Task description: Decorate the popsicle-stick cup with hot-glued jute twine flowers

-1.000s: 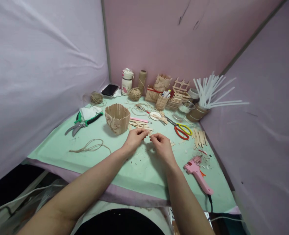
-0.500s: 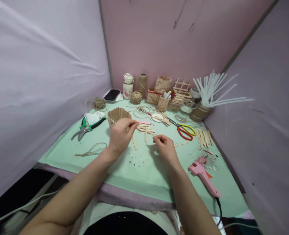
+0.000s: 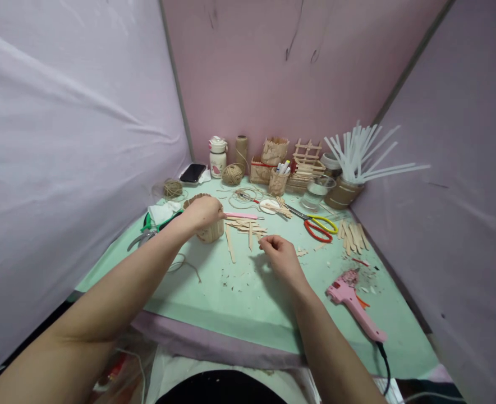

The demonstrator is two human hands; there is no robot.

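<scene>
My left hand (image 3: 206, 212) is closed in a pinch over the right side of a round basket of wooden craft sticks (image 3: 211, 231), hiding part of its rim. Its fingertips come close to the end of a pink pen-like tool (image 3: 243, 216); what they hold, if anything, is hidden. My right hand (image 3: 280, 255) is also closed, pinching a small piece of wooden stick (image 3: 259, 238), of which only a tip shows. Between the hands lies a loose pile of flat wooden sticks (image 3: 248, 226), with one single stick (image 3: 230, 244) at its left.
Red-and-yellow-handled scissors (image 3: 317, 229), more sticks (image 3: 352, 238) and a pink glue gun (image 3: 355, 307) lie at right. Pruning shears (image 3: 147, 235) and twine (image 3: 180, 264) are at left. A glass of water (image 3: 317, 193), a bottle (image 3: 217, 160) and a jar of glue sticks (image 3: 344, 195) stand behind.
My left hand has moved left over the basket, its forearm now covering part of the shears and twine. My right hand stays nearly in place. The camera view has shifted slightly.
</scene>
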